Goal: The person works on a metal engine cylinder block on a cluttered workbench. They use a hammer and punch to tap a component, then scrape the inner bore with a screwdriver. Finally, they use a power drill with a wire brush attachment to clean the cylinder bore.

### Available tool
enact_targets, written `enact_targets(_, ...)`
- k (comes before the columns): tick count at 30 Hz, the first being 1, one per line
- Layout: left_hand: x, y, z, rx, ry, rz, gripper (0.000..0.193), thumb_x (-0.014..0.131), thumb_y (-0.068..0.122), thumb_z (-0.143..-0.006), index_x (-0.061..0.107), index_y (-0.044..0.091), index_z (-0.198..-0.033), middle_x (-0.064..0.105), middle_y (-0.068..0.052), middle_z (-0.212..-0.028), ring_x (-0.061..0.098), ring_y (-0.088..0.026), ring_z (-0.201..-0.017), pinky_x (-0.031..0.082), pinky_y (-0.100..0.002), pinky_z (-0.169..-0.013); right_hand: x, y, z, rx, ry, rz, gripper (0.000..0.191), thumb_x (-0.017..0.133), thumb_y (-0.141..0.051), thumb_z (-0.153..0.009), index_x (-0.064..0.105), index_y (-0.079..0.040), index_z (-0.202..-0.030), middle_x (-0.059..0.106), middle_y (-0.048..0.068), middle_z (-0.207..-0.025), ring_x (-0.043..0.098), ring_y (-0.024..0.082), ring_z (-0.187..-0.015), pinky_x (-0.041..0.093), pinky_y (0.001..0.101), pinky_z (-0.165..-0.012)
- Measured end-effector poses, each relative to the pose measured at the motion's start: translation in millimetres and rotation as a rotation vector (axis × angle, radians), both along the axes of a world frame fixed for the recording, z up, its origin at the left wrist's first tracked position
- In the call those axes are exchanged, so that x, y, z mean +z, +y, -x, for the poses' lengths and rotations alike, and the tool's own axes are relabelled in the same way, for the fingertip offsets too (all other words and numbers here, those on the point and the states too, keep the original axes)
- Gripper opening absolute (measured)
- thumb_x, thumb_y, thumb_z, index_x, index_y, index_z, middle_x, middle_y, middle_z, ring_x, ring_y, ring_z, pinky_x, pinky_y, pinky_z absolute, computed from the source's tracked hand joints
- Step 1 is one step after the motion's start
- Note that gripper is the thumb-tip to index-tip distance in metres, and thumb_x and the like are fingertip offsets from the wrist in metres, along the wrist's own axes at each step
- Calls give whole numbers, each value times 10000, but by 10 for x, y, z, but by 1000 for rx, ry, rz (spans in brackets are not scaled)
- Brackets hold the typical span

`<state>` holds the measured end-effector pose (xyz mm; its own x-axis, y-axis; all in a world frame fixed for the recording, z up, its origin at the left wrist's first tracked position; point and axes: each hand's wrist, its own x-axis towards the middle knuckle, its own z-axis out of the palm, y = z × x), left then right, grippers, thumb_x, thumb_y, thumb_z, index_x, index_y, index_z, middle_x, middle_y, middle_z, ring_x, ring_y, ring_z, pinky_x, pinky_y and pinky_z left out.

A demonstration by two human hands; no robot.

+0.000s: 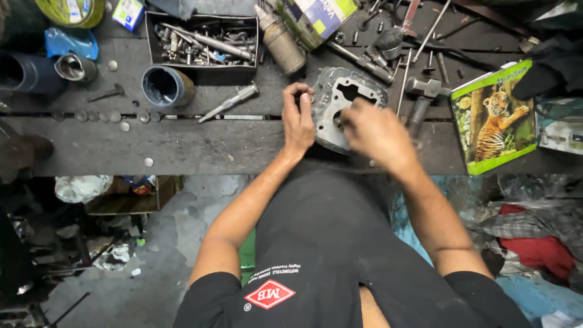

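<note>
Both of our hands are working on a grey metal engine casting at the front edge of the workbench.

We are closing our left hand (297,121) around the left rim of the metal casting (346,100), fingers curled over its top edge and thumb against its side, so the part is sitting steady on the dark workbench (182,143). Our right hand (378,130) is lying over the casting's lower right part, blurred, so we cannot tell whether it is gripping anything. A hammer (422,97) is lying just right of the casting, a bottle (282,42) and a tray of bolts (203,42) are sitting behind it, and a tiger-picture box (492,118) is resting further right.
</note>
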<state>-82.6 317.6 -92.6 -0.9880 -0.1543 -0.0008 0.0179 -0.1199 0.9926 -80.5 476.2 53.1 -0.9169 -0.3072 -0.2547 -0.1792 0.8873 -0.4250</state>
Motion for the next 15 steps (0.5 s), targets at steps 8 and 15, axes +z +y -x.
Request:
enact_targets(8, 4, -20, 39, -4, 60, 130, 149, 457, 100, -1091, 543, 22, -1185, 655, -128, -1103, 661, -245, -1034, 523, -360, -958, -89, -1, 6, 9, -47, -138, 204, 698, -184, -881, 700, -100, -1067, 669, 162, -1044, 693, 422, -826, 567, 525, -731)
enact_targets(15, -3, -27, 62, -22, 65, 154, 139, 454, 87, -1081, 542, 36, -1176, 638, -120, -1095, 652, -252, -1021, 525, -358, -948, -40, -80, 20, -42, -22, -109, 196, 671, -164, -897, 675, -66, -1066, 673, 181, -1029, 700, 412, -840, 577, 505, -745)
